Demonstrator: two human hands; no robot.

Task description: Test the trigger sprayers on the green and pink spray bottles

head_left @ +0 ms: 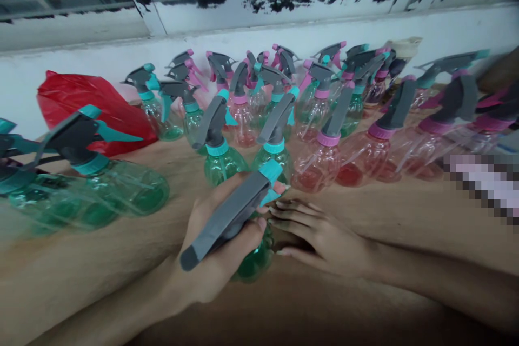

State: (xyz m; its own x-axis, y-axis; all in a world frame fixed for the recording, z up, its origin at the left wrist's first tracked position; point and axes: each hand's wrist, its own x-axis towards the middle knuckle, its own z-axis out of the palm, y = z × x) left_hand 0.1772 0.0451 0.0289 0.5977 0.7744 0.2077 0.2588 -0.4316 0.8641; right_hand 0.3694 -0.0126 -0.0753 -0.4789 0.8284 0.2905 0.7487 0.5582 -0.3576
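My left hand (214,275) is closed around the neck of a green spray bottle (229,213) with a grey and turquoise trigger head. Its thumb lies on the near side, and part of the green body shows below the hand. To the right, my right hand (328,232) reaches in low over the table, fingers stretched out with nothing in them. Its fingertips come up against the bottle's side or just short of it; I cannot tell which. Directly behind stand two more green spray bottles (221,165), (279,157) with turquoise collars.
Pink spray bottles (316,167) line the right side, with several mixed ones behind. More green bottles (138,186) are at the left on the wooden table (178,173). A red plastic bag (81,100) lies at the back left, before a white wall (227,27) with windows.
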